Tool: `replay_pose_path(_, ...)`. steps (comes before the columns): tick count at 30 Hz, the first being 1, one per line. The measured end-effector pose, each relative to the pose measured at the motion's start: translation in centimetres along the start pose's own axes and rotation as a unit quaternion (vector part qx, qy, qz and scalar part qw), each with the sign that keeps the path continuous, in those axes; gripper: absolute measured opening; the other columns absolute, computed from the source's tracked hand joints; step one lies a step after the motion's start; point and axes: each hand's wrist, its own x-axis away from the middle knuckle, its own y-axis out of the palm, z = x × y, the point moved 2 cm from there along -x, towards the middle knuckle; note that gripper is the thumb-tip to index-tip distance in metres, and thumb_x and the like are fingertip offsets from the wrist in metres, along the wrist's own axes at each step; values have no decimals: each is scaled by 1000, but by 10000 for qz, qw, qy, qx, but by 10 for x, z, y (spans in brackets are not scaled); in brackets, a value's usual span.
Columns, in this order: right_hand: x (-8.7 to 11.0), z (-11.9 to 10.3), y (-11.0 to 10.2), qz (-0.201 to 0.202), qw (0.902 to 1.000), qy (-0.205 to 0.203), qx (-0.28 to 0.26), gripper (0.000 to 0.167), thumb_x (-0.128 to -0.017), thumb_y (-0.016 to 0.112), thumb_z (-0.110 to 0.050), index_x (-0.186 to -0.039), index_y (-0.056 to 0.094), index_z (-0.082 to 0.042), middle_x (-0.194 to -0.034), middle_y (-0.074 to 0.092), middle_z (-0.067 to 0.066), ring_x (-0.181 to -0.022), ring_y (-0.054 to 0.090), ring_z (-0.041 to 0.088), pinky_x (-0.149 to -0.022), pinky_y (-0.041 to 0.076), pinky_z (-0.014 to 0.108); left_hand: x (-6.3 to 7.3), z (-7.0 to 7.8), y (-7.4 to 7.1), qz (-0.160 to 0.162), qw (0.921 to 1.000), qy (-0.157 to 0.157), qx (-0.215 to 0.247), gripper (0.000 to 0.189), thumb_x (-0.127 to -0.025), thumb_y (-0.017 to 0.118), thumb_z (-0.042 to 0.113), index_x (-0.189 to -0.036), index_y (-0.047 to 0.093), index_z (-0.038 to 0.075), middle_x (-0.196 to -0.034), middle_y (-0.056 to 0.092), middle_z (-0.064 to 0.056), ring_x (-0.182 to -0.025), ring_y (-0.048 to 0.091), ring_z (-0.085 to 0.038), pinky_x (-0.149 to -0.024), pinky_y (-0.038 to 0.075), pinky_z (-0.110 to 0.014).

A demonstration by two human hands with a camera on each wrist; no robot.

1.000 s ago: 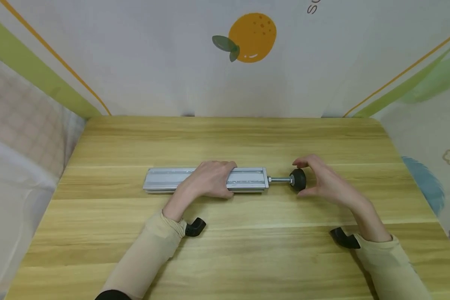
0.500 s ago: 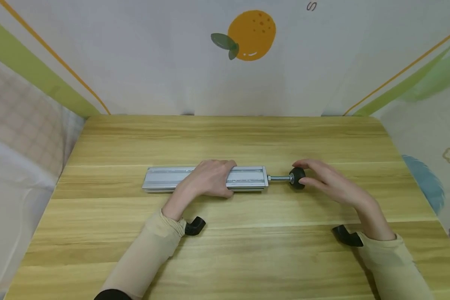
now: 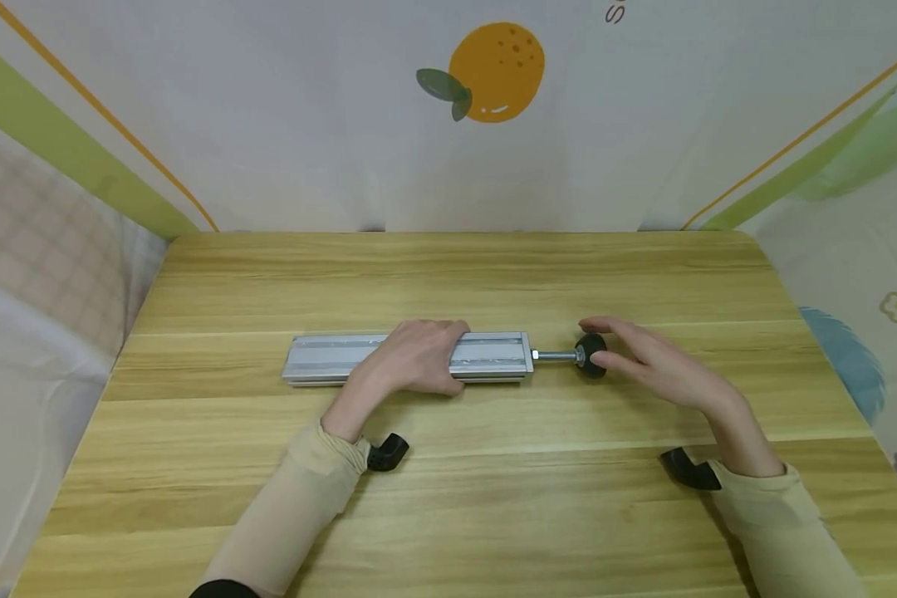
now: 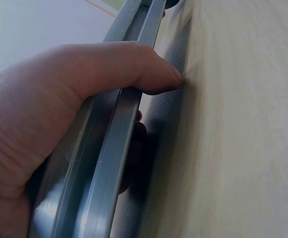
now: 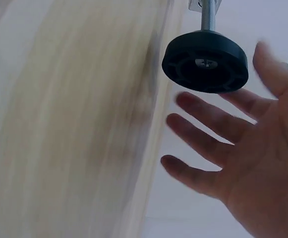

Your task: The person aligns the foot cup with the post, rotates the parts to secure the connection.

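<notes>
A silver aluminium profile point(image 3: 493, 359) lies lengthwise across the table. Over its middle, my left hand point(image 3: 414, 357) grips it, fingers over the far side and thumb point(image 4: 153, 72) along the near side. From its right end a threaded rod point(image 3: 556, 356) sticks out, carrying a black round levelling foot point(image 3: 587, 342). My right hand point(image 3: 669, 370) is beside that foot, thumb and index finger either side of it. In the right wrist view the thumb point(image 5: 275, 72) stands apart from the foot, and the other fingers point(image 5: 198, 139) spread loosely below it.
The wooden table point(image 3: 448, 498) ends at a white curtain point(image 3: 306, 124) printed with an orange fruit. Black curved pieces point(image 3: 389, 453) jut from both sleeve cuffs over the table.
The right thumb has moved up from below the foot until it overlaps the foot in the head view. The left hand and the profile stay where they were.
</notes>
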Motion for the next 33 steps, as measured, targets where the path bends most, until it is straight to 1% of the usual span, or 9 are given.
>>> replay_pose_path(3, -2, -2, 2, 238, 9995, -228, 13, 73, -89, 80, -29, -150, 44, -11, -153, 50, 12, -143, 44, 36, -112, 40, 62, 0, 0, 0, 22, 10000, 2, 2, 68, -73, 82, 40, -130, 59, 12, -84, 63, 6, -73, 58, -14, -69, 54, -33)
replay_pose_path(5, -3, -4, 4, 426, 9978, -482, 134, 81, -77, 90, -20, -145, 47, -7, -146, 53, 15, -137, 49, 36, -111, 41, 61, 0, 0, 0, 54, 10000, 16, 0, 67, -73, 82, 40, -129, 59, 12, -84, 63, 6, -74, 58, -14, -70, 54, -34)
replay_pose_path(8, -5, -5, 6, 614, 9945, -734, 427, 86, -67, 95, -11, -140, 50, -4, -137, 56, 15, -130, 54, 33, -110, 43, 58, 0, 0, 1, 75, 10000, 29, -20, 65, -73, 82, 40, -128, 59, 12, -84, 63, 6, -74, 58, -14, -70, 54, -35)
replay_pose_path(11, -6, -4, 8, 715, 9924, -835, 551, 85, -66, 95, -9, -138, 50, -3, -135, 57, 16, -126, 55, 31, -107, 45, 57, 0, 0, 1, 69, 10000, 31, -38, 65, -73, 81, 39, -127, 59, 12, -84, 63, 6, -74, 58, -14, -69, 54, -35)
replay_pose_path(14, -7, -4, 8, 774, 9912, -916, 554, 82, -68, 94, -8, -137, 50, -2, -134, 58, 17, -125, 56, 32, -106, 45, 57, 0, 0, 0, 57, 10000, 15, -19, 64, -73, 82, 40, -126, 59, 12, -84, 63, 6, -73, 58, -14, -68, 53, -34)
replay_pose_path(17, -6, -3, 7, 713, 9927, -852, 467, 72, -77, 89, -13, -137, 51, -2, -136, 59, 16, -129, 55, 33, -107, 43, 57, 0, 0, 0, 50, 10000, 5, -15, 63, -73, 82, 40, -124, 59, 13, -84, 63, 6, -73, 58, -14, -69, 53, -34)
replay_pose_path(23, -1, -1, 3, 327, 9975, -531, 320, 47, -102, 64, -25, -144, 51, -9, -146, 57, 13, -138, 50, 35, -110, 41, 59, 1, 0, 0, 48, 10000, 28, -41, 67, -73, 82, 40, -129, 59, 12, -81, 62, 6, -72, 58, -14, -67, 53, -32)
replay_pose_path(28, 0, 0, 2, 30, 9992, -274, 290, 48, -108, 50, -33, -150, 47, -9, -153, 52, 14, -145, 45, 37, -114, 39, 61, 1, 0, 0, 53, 10000, 43, -6, 68, -73, 82, 40, -131, 59, 11, -82, 62, 6, -72, 57, -14, -66, 52, -31)
replay_pose_path(33, 0, 0, 1, -12, 9997, -113, 211, 53, -109, 48, -36, -154, 42, -10, -158, 47, 14, -147, 42, 38, -115, 38, 62, 1, 0, 0, 52, 10000, 32, -7, 68, -73, 82, 39, -130, 59, 11, -84, 63, 6, -73, 58, -14, -67, 53, -32)
